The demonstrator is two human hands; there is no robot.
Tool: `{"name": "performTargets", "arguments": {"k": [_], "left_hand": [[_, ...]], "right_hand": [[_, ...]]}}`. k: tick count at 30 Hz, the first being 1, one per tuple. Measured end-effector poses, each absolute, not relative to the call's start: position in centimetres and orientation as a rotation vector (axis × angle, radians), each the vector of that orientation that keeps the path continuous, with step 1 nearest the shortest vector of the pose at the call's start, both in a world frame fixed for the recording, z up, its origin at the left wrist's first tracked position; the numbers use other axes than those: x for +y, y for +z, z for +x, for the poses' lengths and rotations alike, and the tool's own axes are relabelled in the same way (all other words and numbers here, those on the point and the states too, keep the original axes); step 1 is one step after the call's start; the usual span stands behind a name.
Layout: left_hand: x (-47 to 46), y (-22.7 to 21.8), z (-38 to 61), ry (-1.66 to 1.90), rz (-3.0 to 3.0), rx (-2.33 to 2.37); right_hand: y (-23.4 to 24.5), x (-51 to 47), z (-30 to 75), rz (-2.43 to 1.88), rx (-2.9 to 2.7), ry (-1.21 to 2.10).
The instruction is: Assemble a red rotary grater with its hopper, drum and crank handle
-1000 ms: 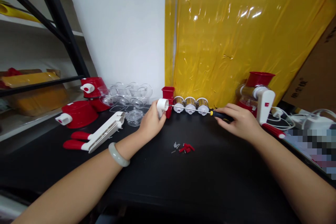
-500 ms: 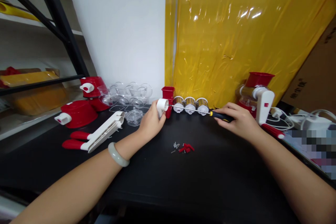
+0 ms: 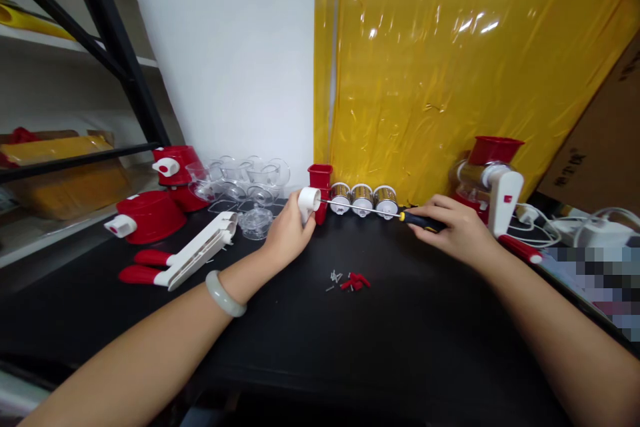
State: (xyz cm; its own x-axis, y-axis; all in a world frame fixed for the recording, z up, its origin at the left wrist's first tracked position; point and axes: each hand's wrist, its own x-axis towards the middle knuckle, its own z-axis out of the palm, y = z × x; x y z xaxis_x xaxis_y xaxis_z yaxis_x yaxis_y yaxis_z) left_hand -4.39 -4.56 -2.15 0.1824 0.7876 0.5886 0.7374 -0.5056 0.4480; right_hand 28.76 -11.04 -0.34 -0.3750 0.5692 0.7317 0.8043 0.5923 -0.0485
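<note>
One white part (image 3: pixel 309 199), partly hidden by left hand (image 3: pixel 289 232).

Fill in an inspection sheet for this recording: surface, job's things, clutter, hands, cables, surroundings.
Surface: black tabletop.
Job's things: screwdriver, its tip at the round end of a white plastic part.
Clutter: loose screws beside small red pieces; red-gripped crank handles at left; three grater drums in a row at the back.
Hands: left hand holds the white part; right hand grips the screwdriver.
Cables: white cables at right, beside an assembled rotary grater.
Surroundings: yellow plastic sheeting behind; shelving left; cardboard box right.
</note>
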Motion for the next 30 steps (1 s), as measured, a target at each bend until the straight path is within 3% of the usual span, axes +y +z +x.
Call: {"name": "performTargets", "arguments": {"k": [13,24,30], "left_hand": [[-4.4,-2.0,-4.4,1.25,2.352,1.552],[-4.4,-2.1,-4.4,1.243,2.34,1.559],[-4.5,-2.0,-4.3,1.237,2.336,1.561]], "right_hand": [[-0.1,-10.7,28.7,-1.11,-1.87,-0.258],[-0.3,-10.6,28.6,-0.974,-1.341,0.639],[0.3,-10.9,27.7,-0.894,-1.178,0.764]]}}
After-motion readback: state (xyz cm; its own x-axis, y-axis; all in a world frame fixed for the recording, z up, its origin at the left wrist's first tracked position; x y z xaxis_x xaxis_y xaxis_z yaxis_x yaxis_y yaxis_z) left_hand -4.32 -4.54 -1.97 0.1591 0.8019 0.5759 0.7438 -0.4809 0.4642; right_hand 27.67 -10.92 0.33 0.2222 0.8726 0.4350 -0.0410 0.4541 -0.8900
